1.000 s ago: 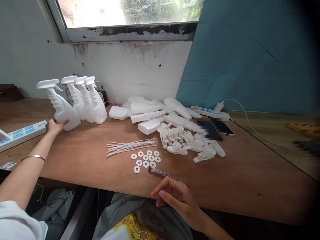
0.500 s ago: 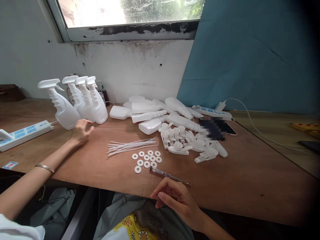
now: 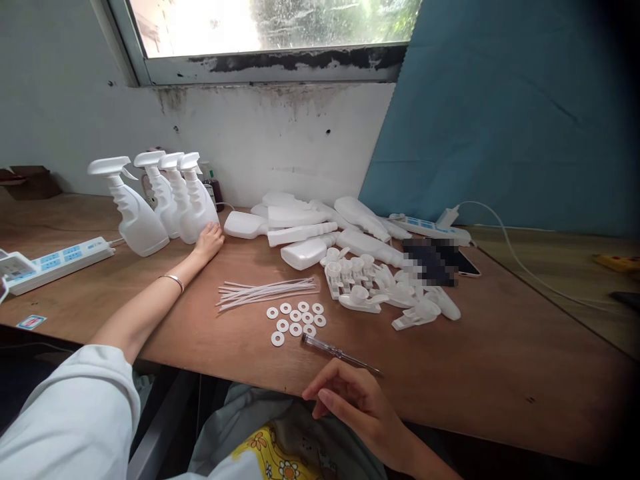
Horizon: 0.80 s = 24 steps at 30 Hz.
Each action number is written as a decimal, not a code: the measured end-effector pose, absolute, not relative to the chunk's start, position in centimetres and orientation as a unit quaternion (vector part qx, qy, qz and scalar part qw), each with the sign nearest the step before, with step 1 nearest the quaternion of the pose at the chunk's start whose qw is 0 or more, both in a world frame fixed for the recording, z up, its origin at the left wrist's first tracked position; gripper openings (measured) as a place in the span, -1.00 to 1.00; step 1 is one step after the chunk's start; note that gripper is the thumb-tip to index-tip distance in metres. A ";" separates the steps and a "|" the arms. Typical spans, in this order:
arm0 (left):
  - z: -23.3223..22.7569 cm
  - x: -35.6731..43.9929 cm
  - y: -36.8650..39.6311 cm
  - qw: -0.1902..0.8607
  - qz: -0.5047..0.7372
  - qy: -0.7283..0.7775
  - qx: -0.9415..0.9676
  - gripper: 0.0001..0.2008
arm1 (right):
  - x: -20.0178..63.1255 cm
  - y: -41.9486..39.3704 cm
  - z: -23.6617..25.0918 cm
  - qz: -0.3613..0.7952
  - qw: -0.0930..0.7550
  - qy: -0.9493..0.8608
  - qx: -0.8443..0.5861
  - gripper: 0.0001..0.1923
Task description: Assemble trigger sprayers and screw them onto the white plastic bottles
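Observation:
My left hand [image 3: 209,241] reaches across the wooden table [image 3: 500,353], fingers apart, touching the base of the rightmost of several upright white spray bottles [image 3: 197,203]; it holds nothing. A bare white bottle [image 3: 245,225] lies just to its right. My right hand [image 3: 355,403] rests loosely curled at the table's front edge, empty, just below a screwdriver [image 3: 337,353]. White washers [image 3: 295,320] and thin white tubes [image 3: 267,292] lie between the two hands.
A heap of capless white bottles [image 3: 320,230] and trigger heads [image 3: 380,290] fills the table's middle. A phone [image 3: 440,261] lies beside them. Power strips sit at far left [image 3: 60,257] and at the back right [image 3: 435,230]. A blue board [image 3: 500,113] leans on the wall.
My left hand has moved right from the leftmost spray bottle along the row to the rightmost one. My right hand has stayed at the front edge.

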State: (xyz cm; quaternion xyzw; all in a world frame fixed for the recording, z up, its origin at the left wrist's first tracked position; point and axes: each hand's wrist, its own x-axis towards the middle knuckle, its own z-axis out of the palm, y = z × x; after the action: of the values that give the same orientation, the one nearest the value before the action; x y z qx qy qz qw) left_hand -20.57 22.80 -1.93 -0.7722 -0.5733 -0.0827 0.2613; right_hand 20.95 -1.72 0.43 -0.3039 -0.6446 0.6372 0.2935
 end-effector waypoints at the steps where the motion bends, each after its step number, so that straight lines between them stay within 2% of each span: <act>1: -1.9 -20.8 23.0 0.263 -0.077 -0.573 -0.772 -0.75 | 21.0 -1.8 0.4 0.636 0.293 -0.646 -0.303 -0.78; 11: -1.8 -22.7 23.1 0.266 -0.057 -0.568 -0.777 -0.77 | 21.3 -1.9 0.4 0.630 0.303 -0.648 -0.303 -0.78; 24: -1.1 -22.9 22.7 0.250 -0.051 -0.547 -0.798 -0.69 | 21.5 -1.8 0.6 0.602 0.310 -0.666 -0.312 -0.81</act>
State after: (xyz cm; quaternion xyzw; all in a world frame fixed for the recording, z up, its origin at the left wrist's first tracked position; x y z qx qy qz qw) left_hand -22.92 22.66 -1.13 -0.7976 -0.5468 -0.0507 0.2497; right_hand 21.49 -1.83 0.55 -0.3122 -0.6664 0.6020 0.3099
